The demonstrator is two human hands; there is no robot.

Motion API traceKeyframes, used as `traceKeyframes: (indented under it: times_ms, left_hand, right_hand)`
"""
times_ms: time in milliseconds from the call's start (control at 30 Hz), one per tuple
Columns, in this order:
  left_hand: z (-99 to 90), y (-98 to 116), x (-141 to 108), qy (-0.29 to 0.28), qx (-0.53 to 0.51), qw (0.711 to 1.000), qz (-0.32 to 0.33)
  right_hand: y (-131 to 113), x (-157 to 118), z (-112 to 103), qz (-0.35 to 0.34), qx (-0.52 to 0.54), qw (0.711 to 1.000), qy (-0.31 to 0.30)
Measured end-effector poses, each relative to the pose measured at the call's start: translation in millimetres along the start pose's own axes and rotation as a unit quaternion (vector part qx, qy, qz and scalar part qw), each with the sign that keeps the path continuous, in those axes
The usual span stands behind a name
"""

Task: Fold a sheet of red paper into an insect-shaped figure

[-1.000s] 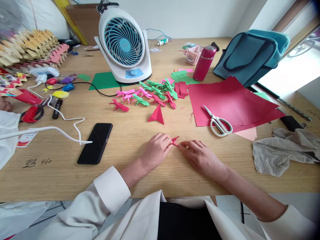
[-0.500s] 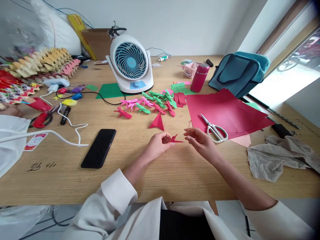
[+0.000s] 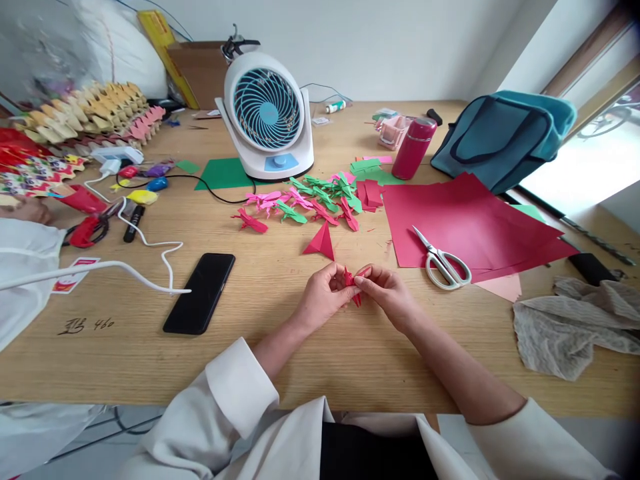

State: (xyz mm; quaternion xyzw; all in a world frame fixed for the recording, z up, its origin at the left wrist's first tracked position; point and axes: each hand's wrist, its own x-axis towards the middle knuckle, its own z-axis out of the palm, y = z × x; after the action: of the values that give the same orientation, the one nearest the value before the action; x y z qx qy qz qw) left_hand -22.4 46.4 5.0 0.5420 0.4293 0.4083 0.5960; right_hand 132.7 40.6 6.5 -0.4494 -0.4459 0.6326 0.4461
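Both hands meet over the table around a small folded red paper piece. My left hand pinches it from the left, fingers closed. From the right, my right hand has thumb and forefinger closed on the same piece, hiding part of it. Just behind them stands a folded red paper triangle. Farther back lies a pile of folded green, pink and red paper figures. White-handled scissors rest partly on large red paper sheets to the right.
A black phone lies to the left. A fan, a red bottle and a blue bag stand behind. Crumpled cloth is at the right. Another person's hand shows at the far left.
My right hand has moved left and closed on the red paper piece, which has turned more upright in my left hand. The view has shifted slightly.
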Motion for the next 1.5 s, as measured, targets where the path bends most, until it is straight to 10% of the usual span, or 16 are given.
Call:
traceKeyframes:
  times_ms: [333, 733, 1100, 1500]
  left_hand:
    - [-3.0, 2.7, 0.8, -0.055, -0.045, 0.997, -0.043]
    - [-6.2, 0.1, 3.2, 0.016, 0.032, 0.999, 0.034]
    - [-4.3, 8.4, -2.0, -0.006, -0.088, 0.995, -0.047]
    - [-10.6, -2.4, 3.2, 0.01, 0.034, 0.999, 0.022]
  right_hand:
    - [-1.8, -2.0, -5.0, -0.03, -0.002, 0.999, -0.024]
    - [-0.1, -2.8, -4.0, -0.033, -0.019, 0.998, -0.051]
    - [4.8, -2.6, -5.1, -0.039, -0.038, 0.997, -0.059]
    - [6.0, -1.5, -7.6, -0.034, -0.059, 0.994, -0.085]
